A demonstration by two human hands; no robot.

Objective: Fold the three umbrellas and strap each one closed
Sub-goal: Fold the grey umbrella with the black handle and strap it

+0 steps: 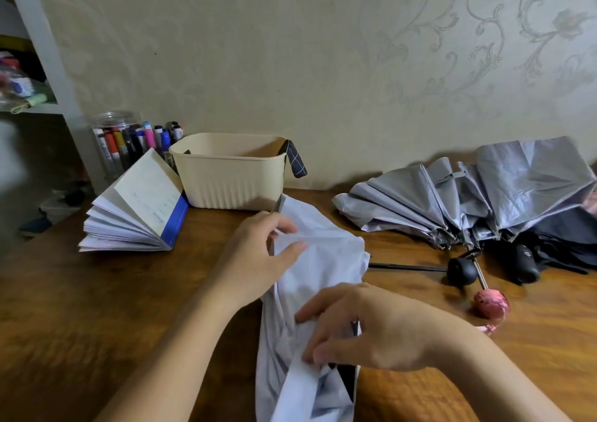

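hands (258, 257) (371, 328) pinching pale umbrella (326, 260), notebook (145, 195) writing blurred

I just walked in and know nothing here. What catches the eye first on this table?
Centre stage, the left hand and right hand pinch the fabric of a pale umbrella lying on the wooden table. To the right, a silver umbrella lies loosely collapsed, its pink handle pointing toward the viewer. Behind on the left sit a cream basket and a fanned-open book.
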